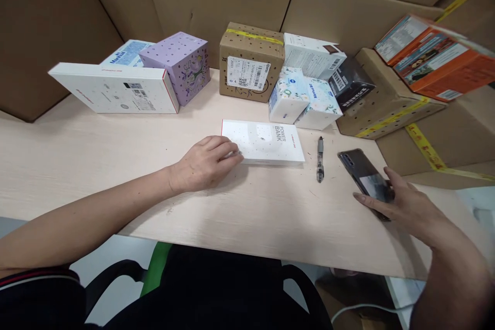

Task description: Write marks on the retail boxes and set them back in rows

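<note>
A flat white power bank box [266, 142] lies on the table in front of me, printed side up. At its front left corner is my left hand [209, 162], the fingers curled and pressed together against the box. The undersides of those fingertips are hidden. To the right, a dark smartphone [361, 172] in a clear case lies back side up. My right hand [406, 203] grips its near end, thumb on the left side and fingers on the right. Between box and phone lies a grey and clear pen [320, 160], touched by neither hand.
Along the back stand a white box [116, 90], a purple box [185, 67], a taped brown carton [247, 67], two flowered tissue packs [290, 94] and a black box [351, 85]. An orange box [436, 56] tops a carton at right. Large cardboard sheets [216, 0] wall the table [93, 165].
</note>
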Demonstrator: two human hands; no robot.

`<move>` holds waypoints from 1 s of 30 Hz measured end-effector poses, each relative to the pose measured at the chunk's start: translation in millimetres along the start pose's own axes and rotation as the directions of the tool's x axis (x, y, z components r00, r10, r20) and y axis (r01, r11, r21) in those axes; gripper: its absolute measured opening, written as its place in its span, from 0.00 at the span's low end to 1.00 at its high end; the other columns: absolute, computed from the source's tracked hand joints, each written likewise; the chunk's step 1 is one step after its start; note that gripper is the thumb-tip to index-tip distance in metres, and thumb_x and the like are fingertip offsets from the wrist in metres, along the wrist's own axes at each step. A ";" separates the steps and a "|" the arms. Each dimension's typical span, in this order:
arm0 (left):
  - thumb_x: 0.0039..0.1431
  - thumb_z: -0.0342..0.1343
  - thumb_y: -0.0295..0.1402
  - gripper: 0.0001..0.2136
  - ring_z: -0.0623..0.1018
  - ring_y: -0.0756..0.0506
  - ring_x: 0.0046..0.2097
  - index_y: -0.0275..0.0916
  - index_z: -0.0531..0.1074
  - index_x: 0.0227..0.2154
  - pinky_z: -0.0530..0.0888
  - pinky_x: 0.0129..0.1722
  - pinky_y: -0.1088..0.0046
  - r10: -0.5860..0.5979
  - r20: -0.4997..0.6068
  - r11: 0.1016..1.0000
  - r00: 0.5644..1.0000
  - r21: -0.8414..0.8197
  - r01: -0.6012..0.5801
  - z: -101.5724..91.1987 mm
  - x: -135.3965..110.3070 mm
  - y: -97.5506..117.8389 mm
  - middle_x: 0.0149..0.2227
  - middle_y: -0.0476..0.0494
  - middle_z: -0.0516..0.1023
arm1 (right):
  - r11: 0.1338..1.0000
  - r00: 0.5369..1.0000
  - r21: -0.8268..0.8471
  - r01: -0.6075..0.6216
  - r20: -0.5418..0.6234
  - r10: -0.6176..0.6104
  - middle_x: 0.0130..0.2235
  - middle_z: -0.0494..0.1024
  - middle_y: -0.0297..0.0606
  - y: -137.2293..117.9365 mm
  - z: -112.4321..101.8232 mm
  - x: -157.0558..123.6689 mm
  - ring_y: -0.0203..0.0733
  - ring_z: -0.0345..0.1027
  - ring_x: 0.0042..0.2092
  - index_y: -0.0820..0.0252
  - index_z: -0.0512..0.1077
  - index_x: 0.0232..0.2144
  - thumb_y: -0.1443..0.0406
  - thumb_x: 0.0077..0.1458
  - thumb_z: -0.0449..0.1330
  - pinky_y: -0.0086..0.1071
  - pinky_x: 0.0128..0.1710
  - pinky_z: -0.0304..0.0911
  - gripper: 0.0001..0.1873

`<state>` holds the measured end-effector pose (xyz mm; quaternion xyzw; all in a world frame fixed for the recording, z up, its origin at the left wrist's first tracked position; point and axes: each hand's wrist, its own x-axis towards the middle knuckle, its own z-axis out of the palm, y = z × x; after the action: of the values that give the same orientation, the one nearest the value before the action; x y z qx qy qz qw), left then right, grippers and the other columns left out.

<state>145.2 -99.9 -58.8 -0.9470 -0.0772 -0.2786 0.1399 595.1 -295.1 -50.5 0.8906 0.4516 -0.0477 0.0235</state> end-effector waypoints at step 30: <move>0.66 0.53 0.29 0.10 0.76 0.40 0.49 0.38 0.70 0.49 0.77 0.48 0.62 -0.071 -0.007 0.997 0.997 0.004 0.071 7.9 -3.4 6.9 0.46 0.39 0.78 | -0.136 0.513 0.809 -0.572 0.223 -0.829 0.57 0.79 0.48 -231.3 -32.0 -71.9 0.47 0.77 0.44 0.55 0.76 0.53 0.39 0.63 0.45 0.40 0.39 0.73 0.36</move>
<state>147.9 -104.2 -68.5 -0.9425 -0.1110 -0.2863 0.1319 368.3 -213.4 -10.8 0.3377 0.2848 -0.7807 -0.4420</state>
